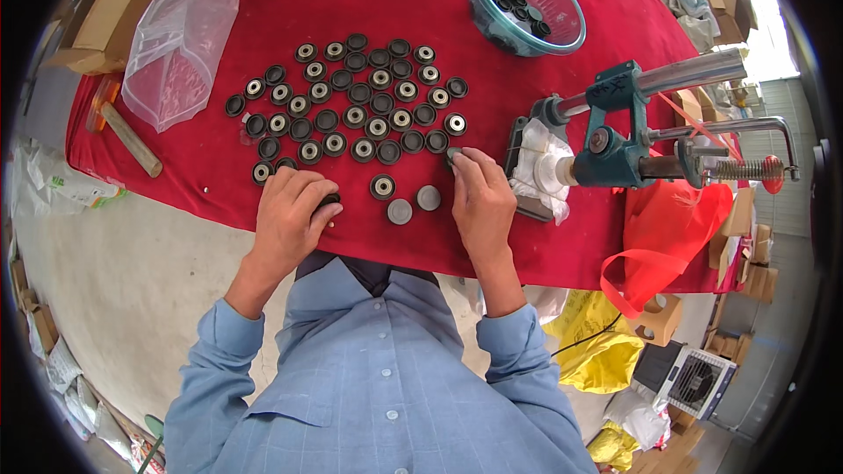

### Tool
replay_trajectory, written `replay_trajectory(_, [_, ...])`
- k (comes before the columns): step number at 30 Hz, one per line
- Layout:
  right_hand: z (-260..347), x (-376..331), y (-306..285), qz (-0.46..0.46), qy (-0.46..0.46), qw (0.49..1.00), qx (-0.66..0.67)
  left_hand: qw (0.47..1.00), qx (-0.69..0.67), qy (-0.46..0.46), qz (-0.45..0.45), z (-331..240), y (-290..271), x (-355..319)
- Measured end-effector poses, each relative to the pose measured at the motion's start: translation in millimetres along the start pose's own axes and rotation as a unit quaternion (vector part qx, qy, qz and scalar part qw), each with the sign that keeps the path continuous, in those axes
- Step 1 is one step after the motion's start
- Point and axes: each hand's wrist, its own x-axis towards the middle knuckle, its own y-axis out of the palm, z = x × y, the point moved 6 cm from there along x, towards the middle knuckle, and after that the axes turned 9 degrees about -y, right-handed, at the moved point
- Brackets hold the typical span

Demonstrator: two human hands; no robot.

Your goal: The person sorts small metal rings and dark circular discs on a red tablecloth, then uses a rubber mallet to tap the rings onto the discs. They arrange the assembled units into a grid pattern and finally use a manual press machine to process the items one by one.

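Two hands point(292, 211) point(484, 202) at the near side of a spread of round pieces point(358, 93)

We see the dark round pieces, many with metal centres, spread across the upper middle of the frame on a red cloth point(527, 88), mostly beyond the hands. Between the hands, near the centre, we find one metal-centred piece point(382, 187) and two plain grey discs point(399, 211) point(428, 198), all apart from the fingers.

Left of centre, the left hand is narrow and curled, with a black piece point(328, 200) between thumb and forefinger; its other fingers bend just beside the lower-left end of the spread. Right of centre, the right hand is also curled, fingers close together, their tips touching a dark disc point(452, 156). Its thumb is mostly hidden, so we cannot tell whether it grips the disc. Just right of this hand we see a green press point(615, 96).
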Motion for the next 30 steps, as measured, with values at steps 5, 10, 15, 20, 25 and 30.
replay_trajectory(5, [2.3,-17.4,3.3,0.012,-0.006,1.000,0.002,0.983,-0.111,-0.116,-0.092,15.7,-25.5,-3.8])
replay_trajectory(10, [14.7,-24.8,4.2,0.061,-0.033,0.995,-0.068,0.956,-0.110,-0.191,-0.192,61.4,-60.1,-22.7])
replay_trajectory(15, [22.1,-26.3,8.3,0.078,-0.030,0.991,-0.101,0.969,0.008,-0.129,-0.209,66.3,-71.3,-27.1])
replay_trajectory(20, [15.3,-23.2,2.2,0.070,-0.005,0.995,-0.067,0.976,-0.048,-0.154,-0.149,66.9,-39.8,-25.7])
replay_trajectory(25, [11.0,-11.9,-5.4,0.070,0.029,0.997,-0.022,0.982,0.088,-0.055,-0.157,55.6,-41.2,-25.3])
replay_trajectory(30, [23.6,18.7,-12.0,0.032,0.052,0.997,0.057,0.982,0.115,-0.040,-0.143,57.3,-31.9,-41.0])
